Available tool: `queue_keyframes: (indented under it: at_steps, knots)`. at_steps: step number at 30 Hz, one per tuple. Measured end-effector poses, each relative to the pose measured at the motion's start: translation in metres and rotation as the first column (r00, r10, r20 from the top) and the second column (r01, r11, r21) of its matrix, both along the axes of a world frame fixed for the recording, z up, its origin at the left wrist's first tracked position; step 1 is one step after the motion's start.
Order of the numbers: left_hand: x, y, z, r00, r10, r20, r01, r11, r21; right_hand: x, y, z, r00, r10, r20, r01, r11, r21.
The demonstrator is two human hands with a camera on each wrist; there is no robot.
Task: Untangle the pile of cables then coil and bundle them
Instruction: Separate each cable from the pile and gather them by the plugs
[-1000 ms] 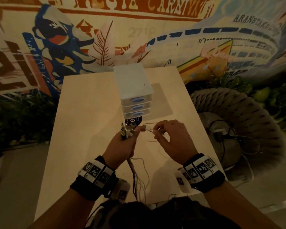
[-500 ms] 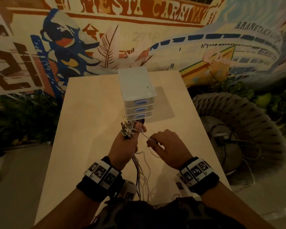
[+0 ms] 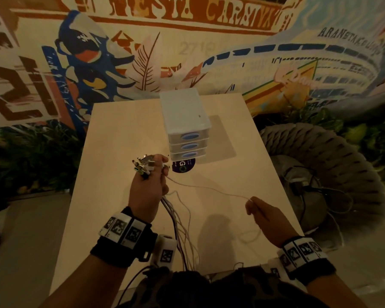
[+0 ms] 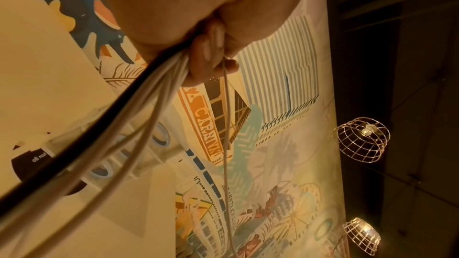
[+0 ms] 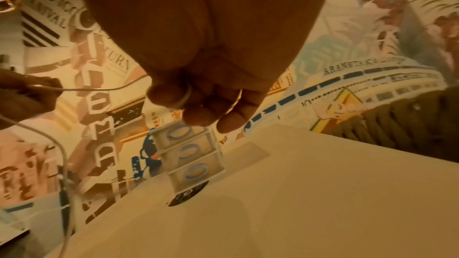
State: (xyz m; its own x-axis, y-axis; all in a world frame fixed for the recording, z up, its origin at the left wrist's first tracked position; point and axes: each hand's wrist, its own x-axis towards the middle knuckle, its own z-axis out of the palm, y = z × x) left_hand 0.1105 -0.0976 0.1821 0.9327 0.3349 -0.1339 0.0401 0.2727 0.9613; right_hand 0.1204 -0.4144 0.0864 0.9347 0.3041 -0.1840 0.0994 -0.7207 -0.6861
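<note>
From the head camera, the left hand [image 3: 148, 187] is fisted around a bunch of cables [image 3: 180, 232], their metal plugs [image 3: 143, 166] fanned out above the knuckles and the loose lengths hanging down past the near table [image 3: 120, 134] edge. The right hand [image 3: 268, 218] has swung out to the right, well apart from the left; half a second ago the two hands were nearly touching. One thin white cable [image 3: 209, 189] now runs almost straight between them. My reading is that this strand is being drawn free of the bunch along its length, so untangling is under way and coiling has not begun. Behind the left hand stands a white three-drawer organiser [image 3: 187, 132].

In the left wrist view, the fingers [image 4: 207, 60] curl tightly round a black cable [image 4: 74, 156] and several pale ones [image 4: 159, 93], while the single thin strand leaves the grip separately.

In the right wrist view, the right hand's thumb and fingertips [image 5: 171, 93] are drawn together; they seem to pinch the pale strand, though shadow makes the contact hard to confirm. The strand leads off left towards the other hand.
</note>
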Motion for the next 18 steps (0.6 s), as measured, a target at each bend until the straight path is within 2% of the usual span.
queue_keyframes:
  at_steps: [5, 7, 10, 12, 15, 18]
  knots:
    - [0.003, 0.000, 0.001, 1.000, -0.009, -0.002, 0.009, 0.996, -0.086, -0.023, -0.026, -0.017, 0.990, -0.013, -0.141, 0.005, 0.998, -0.055]
    - [0.004, -0.001, 0.002, 1.000, -0.004, -0.012, 0.003, 0.998, -0.061, -0.033, -0.027, -0.022, 0.975, 0.023, -0.223, -0.043, 0.996, -0.081]
    - [0.003, -0.008, 0.007, 0.999, -0.031, -0.018, 0.030, 0.999, -0.040, -0.049, -0.021, -0.037, 0.920, 0.113, -0.376, -0.156, 0.984, -0.086]
    - [0.000, -0.016, 0.013, 0.995, -0.094, -0.018, 0.090, 0.983, -0.157, -0.057, -0.014, -0.054, 0.876, 0.149, -0.458, -0.203, 0.976, -0.071]
    - [-0.003, -0.024, 0.024, 0.987, -0.161, -0.014, 0.153, 0.958, -0.242, -0.066, -0.003, -0.083, 0.821, 0.203, -0.534, -0.284, 0.956, -0.072]
    - [-0.005, -0.028, 0.033, 0.979, -0.203, 0.024, 0.203, 0.946, -0.254, -0.070, 0.017, -0.082, 0.788, 0.209, -0.579, -0.296, 0.953, -0.058]
